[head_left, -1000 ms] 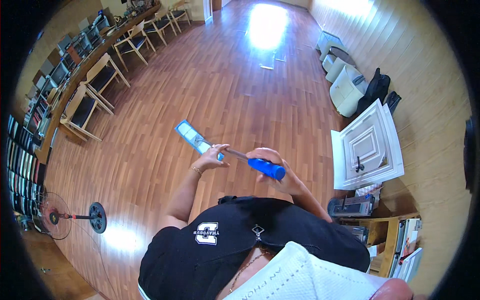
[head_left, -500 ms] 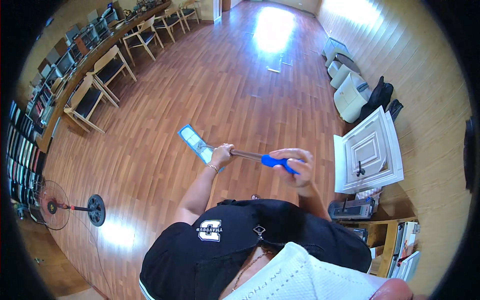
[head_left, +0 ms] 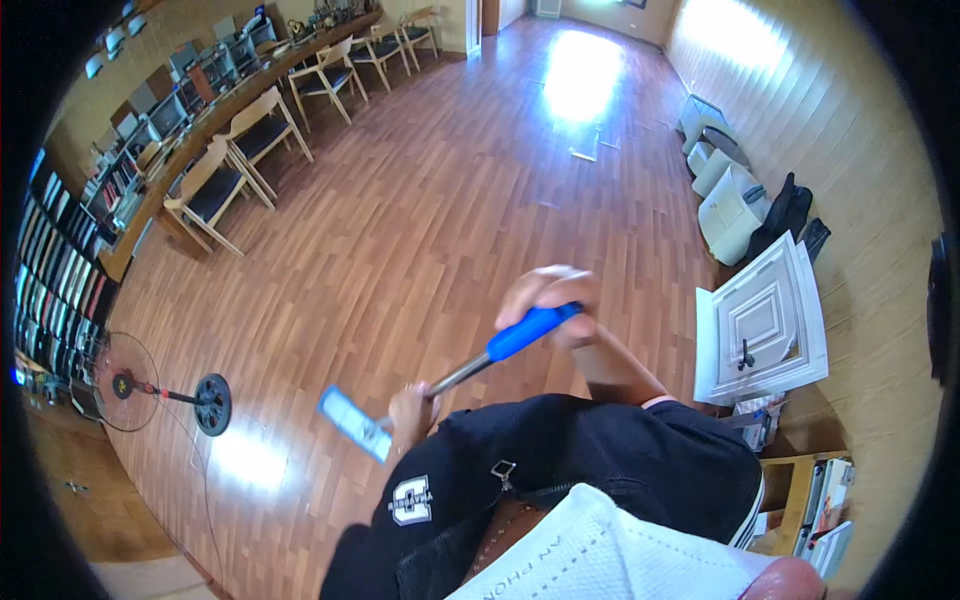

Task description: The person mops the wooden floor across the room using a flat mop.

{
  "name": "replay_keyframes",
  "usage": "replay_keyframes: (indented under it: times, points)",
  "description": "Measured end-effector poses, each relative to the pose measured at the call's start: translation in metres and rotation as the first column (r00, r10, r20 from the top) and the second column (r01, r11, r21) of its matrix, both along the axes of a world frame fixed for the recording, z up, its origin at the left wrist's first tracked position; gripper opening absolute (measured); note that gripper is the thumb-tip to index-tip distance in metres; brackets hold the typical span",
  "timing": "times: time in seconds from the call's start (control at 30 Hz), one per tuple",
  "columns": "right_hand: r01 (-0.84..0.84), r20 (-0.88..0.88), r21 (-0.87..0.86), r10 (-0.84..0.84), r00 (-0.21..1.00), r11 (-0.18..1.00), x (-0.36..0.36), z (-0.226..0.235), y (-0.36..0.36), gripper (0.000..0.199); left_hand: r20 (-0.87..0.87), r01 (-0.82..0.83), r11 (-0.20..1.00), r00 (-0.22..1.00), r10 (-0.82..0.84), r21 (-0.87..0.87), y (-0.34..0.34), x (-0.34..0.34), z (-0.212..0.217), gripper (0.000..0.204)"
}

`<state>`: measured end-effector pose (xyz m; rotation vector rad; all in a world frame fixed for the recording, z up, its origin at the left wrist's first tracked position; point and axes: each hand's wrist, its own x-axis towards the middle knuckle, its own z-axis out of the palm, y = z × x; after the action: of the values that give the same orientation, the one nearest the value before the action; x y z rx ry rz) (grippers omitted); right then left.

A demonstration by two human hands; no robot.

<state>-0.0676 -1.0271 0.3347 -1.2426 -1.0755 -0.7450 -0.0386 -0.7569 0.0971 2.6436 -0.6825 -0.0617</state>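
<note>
Left hand: closed around the lower metal shaft of the mop, just above its flat head, close to the dark shirt.
Mop head: a pale blue flat pad, seen over the wooden floor near the body.
Right hand: fingers wrapped shut on the blue grip at the upper end of the shaft, held higher and farther out.
Fan: laid on the floor toward the left edge.
White panel: leaned against the right wall.
Chairs: lined along the long desk at the far left.
</note>
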Motion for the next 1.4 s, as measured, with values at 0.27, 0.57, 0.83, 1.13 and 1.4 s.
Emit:
replay_keyframes:
  times: [0.27, 0.57, 0.83, 1.13, 1.4]
  points:
    - [-0.595, -0.569, -0.080, 0.453, 0.686, 0.800, 0.017, -0.029, 0.118, 0.036, 0.043, -0.635, 0.767, 0.767, 0.640, -0.095, 0.187, -0.087, -0.121, 0.022]
    - [-0.824, -0.793, -0.260, 0.375, 0.480, 0.504, 0.020, -0.114, 0.239, 0.025, -0.110, -0.939, 0.342, 0.337, 0.935, 0.035, 0.305, -0.164, -0.189, 0.027]
    - [-0.814, -0.690, -0.203, 0.510, 0.514, 0.545, 0.019, -0.095, 0.238, 0.026, -0.183, -0.920, 0.387, 0.392, 0.902, -0.063, 0.304, -0.149, -0.175, 0.019]
    - [-0.574, -0.638, -0.419, 0.222, 0.737, 0.703, 0.026, 0.012, 0.114, 0.020, -0.137, -0.576, 0.773, 0.816, 0.561, -0.264, 0.187, -0.023, -0.088, 0.011]
    - [-0.182, -0.342, -0.440, 0.023, 0.939, 0.879, -0.008, 0.030, 0.027, 0.015, 0.113, 0.090, 0.930, 0.992, -0.053, -0.356, 0.023, 0.086, -0.030, 0.019]
